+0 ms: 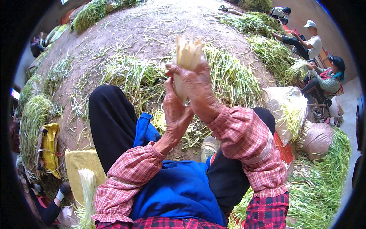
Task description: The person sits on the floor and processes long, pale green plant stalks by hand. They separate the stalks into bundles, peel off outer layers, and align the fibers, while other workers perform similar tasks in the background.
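Observation:
Between my raised hands is a bundle of pale yellow-white plant stalks (187,54), its cut ends pointing up and away from me. My right hand (197,84) wraps around the bundle, fingers closed on it. My left hand (177,110) is against the bundle's lower side, its thumb up along the stalks; how firmly it grips is partly hidden by the right hand. Below the hands, loose green and yellow leaves (137,74) lie on the ground beyond my knees. Another bundle of pale stalks (88,189) stands by my left elbow, against a yellow block-shaped thing (83,160).
Heaps of long green leaves (317,186) lie at right, near a white sack (286,111) and a wrapped bundle (318,140). A yellow sack (51,148) is at left. Several people sit along the right side; others are at the left edge, one close to the lower left.

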Demonstrator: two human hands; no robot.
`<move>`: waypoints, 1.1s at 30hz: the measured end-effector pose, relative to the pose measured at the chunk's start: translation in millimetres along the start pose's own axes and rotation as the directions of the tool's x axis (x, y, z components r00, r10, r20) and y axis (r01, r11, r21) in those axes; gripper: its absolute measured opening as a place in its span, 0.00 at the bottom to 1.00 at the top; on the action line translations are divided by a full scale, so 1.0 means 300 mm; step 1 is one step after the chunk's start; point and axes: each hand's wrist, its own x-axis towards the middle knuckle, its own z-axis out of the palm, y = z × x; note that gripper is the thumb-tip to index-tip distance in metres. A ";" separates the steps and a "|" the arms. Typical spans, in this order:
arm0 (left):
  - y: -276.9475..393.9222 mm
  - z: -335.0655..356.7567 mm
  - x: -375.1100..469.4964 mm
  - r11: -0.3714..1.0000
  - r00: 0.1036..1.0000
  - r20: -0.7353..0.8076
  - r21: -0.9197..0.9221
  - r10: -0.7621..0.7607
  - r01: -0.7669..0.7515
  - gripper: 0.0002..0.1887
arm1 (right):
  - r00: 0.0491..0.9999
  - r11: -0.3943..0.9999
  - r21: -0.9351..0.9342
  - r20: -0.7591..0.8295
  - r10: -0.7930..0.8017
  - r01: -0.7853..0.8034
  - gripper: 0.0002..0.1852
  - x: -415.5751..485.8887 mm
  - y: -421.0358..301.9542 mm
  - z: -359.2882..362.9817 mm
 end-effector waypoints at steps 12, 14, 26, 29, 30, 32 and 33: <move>-0.020 -0.161 0.143 0.565 0.847 0.520 -0.668 -0.110 0.484 0.15 | 0.978 0.965 -0.223 0.183 -0.099 0.139 0.34 0.096 -0.106 -0.114; -0.032 -0.181 0.148 0.492 0.815 0.575 -0.690 -0.073 0.531 0.15 | 0.968 0.907 -0.354 0.180 -0.174 0.229 0.19 0.103 -0.079 -0.144; -0.040 -0.184 0.124 0.316 0.693 0.718 -0.645 -0.060 0.695 0.15 | 0.894 0.639 -0.641 0.406 -0.187 0.425 0.08 0.047 -0.078 -0.118; -0.043 -0.173 0.112 0.346 0.698 0.705 -0.629 -0.121 0.696 0.14 | 0.926 0.705 -0.619 0.344 -0.153 0.346 0.10 0.039 -0.079 -0.109; -0.045 -0.167 0.109 0.374 0.705 0.701 -0.629 -0.107 0.682 0.14 | 0.928 0.752 -0.571 0.341 -0.150 0.331 0.12 0.042 -0.074 -0.113; -0.050 -0.157 0.102 0.427 0.717 0.692 -0.626 -0.080 0.652 0.14 | 0.955 0.881 -0.426 0.284 -0.086 0.206 0.12 0.047 -0.067 -0.112; -0.045 -0.155 0.097 0.457 0.723 0.685 -0.617 -0.090 0.641 0.13 | 0.964 0.929 -0.344 0.261 -0.047 0.138 0.13 0.047 -0.063 -0.111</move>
